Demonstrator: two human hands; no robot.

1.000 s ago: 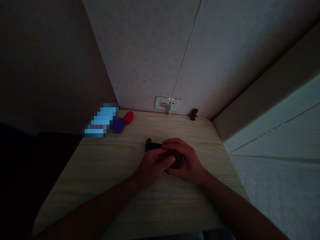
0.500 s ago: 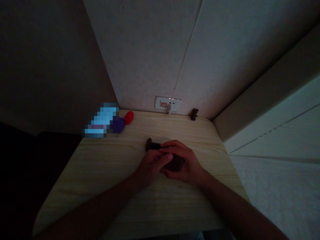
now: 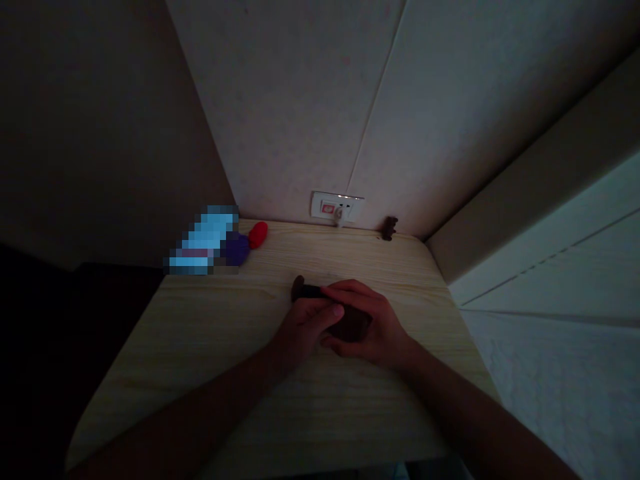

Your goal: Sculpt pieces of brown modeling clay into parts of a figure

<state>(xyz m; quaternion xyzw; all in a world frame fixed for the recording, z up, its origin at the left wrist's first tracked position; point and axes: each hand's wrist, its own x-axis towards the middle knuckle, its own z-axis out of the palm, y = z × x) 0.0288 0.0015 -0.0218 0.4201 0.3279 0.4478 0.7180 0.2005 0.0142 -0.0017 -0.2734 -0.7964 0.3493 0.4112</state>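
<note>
Between my two hands, low over the wooden tabletop, is a dark brown object with a broad body. A black stem and a rounded brown knob stick out past my fingers on the left; whether they join the body is hidden. My left hand is closed around the near left side, its thumb lying on top. From the right, my right hand curves around the body, fingers over the far side and thumb along the near side. Dim light and my fingers hide the object's exact kind.
On the wooden tabletop, a purple lump and a red lump lie at the back left, beside a pixelated bright rectangle. A small dark brown piece stands at the back right. A wall socket holds a white plug.
My right fingers have drawn back slightly to the right from my left hand, showing more of the brown body. The other things have stayed in place.
</note>
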